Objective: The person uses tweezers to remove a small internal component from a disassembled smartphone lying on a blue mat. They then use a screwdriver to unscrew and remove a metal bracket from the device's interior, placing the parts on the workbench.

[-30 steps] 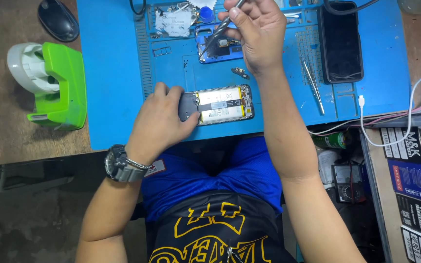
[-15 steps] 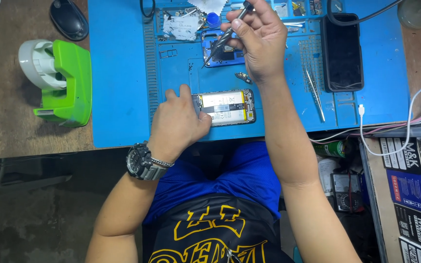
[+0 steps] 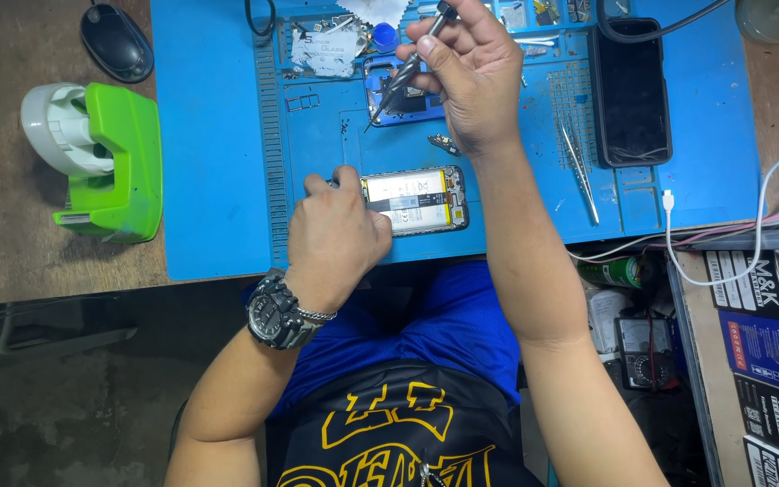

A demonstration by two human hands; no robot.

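Note:
An opened phone (image 3: 416, 200) with its back off and battery showing lies on the blue work mat (image 3: 218, 180). My left hand (image 3: 335, 236), with a wristwatch (image 3: 274, 311) on the wrist, rests on the phone's left end and holds it down. My right hand (image 3: 472, 68) is raised above the mat and grips a thin screwdriver (image 3: 403, 70), whose tip points down-left near a blue phone part (image 3: 407, 104). A small loose component (image 3: 444, 142) lies just above the phone.
A dark phone (image 3: 631, 90) lies screen-up at the mat's right, tweezers (image 3: 579, 167) beside it. A green and white tape dispenser (image 3: 105, 153) and a black mouse (image 3: 116, 41) sit on the wooden table at left. A white cable (image 3: 759, 225) and boxes (image 3: 759, 334) are at right.
My right hand has lifted the screwdriver a little higher and turned it. My left hand stays on the phone's end. The view has shifted slightly.

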